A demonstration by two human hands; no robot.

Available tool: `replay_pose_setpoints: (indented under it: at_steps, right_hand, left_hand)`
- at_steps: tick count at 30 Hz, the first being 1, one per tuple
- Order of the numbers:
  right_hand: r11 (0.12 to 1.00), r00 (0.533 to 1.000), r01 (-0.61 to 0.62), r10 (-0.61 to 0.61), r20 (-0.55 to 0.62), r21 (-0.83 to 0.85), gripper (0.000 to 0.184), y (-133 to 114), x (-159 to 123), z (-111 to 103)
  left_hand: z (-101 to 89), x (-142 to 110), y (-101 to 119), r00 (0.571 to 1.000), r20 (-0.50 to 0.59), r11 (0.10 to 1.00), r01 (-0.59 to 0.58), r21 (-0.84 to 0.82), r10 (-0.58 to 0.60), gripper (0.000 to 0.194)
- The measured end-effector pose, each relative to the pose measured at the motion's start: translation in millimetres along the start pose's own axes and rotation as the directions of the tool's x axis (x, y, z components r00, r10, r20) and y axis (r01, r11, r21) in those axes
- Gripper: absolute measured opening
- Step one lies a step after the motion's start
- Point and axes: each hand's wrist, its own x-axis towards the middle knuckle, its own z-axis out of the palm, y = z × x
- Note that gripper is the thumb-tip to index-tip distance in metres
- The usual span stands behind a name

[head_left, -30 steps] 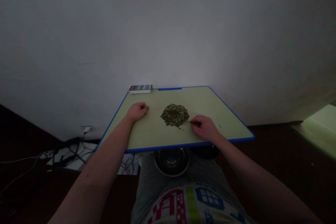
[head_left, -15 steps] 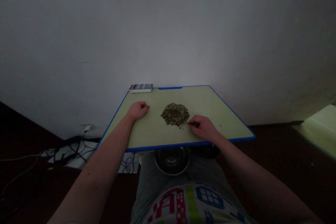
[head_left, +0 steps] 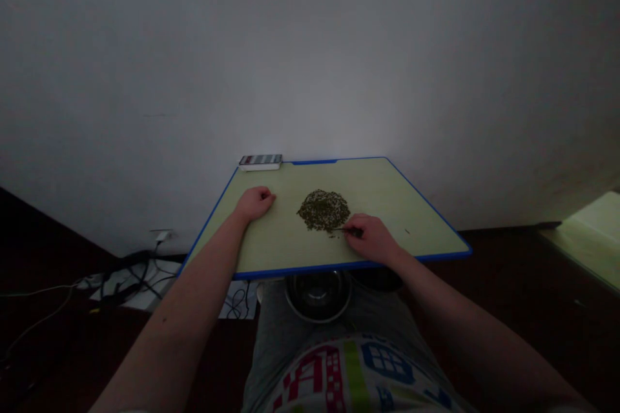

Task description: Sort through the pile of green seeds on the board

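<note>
A heap of small brown-green grains (head_left: pixel 323 210) lies spread in a rough round on a pale folding table (head_left: pixel 285 248) with a blue rim. My right hand (head_left: pixel 371 237) is at the near right edge of the heap, its fingers pinched on a thin dark pointed tool (head_left: pixel 341 229) whose kind is too small to tell. The tool's tip reaches to a few loose grains at the heap's near edge. Left of the heap, my left hand (head_left: pixel 254 202) rests on the tabletop, fingers curled in, with nothing visible in them.
A phone (head_left: pixel 261 159) lies on a white box at the table's far left corner, against the wall. Below the near edge, a metal bowl (head_left: pixel 318 313) sits on my lap, with a dark container (head_left: pixel 378 279) beside it. Cables (head_left: pixel 138 277) trail on the floor at left.
My right hand has shifted slightly left and nearer, bringing the tool's tip closer to the loose grains. My left hand stays where it was.
</note>
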Motion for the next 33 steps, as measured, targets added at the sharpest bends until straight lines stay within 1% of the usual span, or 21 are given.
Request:
replay_pose_setpoints:
  at_steps: [3, 9, 11, 14, 18, 24, 30, 33]
  right_hand:
    - [0.999, 0.999, -0.035, 0.034, -0.025, -0.017, 0.018, 1.6, -1.3, -0.7]
    - [0.987, 0.989, -0.135, 0.129, -0.073, -0.087, 0.014, 13.4, -5.7, -9.0]
    - [0.986, 0.986, -0.147, 0.140, -0.085, -0.082, 0.014, 14.5, -6.0, -10.4]
    - [0.990, 0.989, -0.128, 0.123, -0.087, -0.051, 0.015, 12.6, -4.3, -9.2]
    - [0.994, 0.995, -0.094, 0.091, -0.050, -0.050, 0.015, 9.6, 1.0, -4.3]
    - [0.993, 0.995, -0.098, 0.096, -0.038, -0.059, 0.016, 7.8, 7.5, 0.2]
    - [0.998, 0.998, -0.062, 0.062, 0.010, -0.006, 0.017, 5.8, 5.8, -0.4]
    - [0.998, 0.998, -0.064, 0.064, 0.007, 0.005, 0.017, 6.6, 4.6, -0.7]
  left_hand:
    - [0.0, -0.1, 0.2, 1.000, -0.004, 1.000, 0.000, -0.001, 0.000, 0.034]
    - [-0.4, 0.3, 1.9, 1.000, -0.009, 1.000, -0.014, 0.007, 0.014, 0.033]
    - [-0.3, 0.5, 1.9, 1.000, -0.005, 1.000, -0.011, 0.012, 0.011, 0.032]
    - [0.3, 0.6, 0.9, 1.000, -0.002, 1.000, 0.002, 0.006, -0.002, 0.032]
    - [1.2, 0.5, -0.8, 1.000, -0.006, 1.000, 0.001, 0.011, -0.001, 0.032]
    - [0.2, -0.2, 0.4, 1.000, -0.012, 1.000, -0.009, 0.004, 0.009, 0.031]
    - [-1.2, -0.9, 1.6, 1.000, -0.003, 1.000, -0.007, 0.006, 0.007, 0.032]
    - [-0.8, -0.7, 0.4, 1.000, -0.005, 1.000, -0.015, -0.003, 0.015, 0.033]
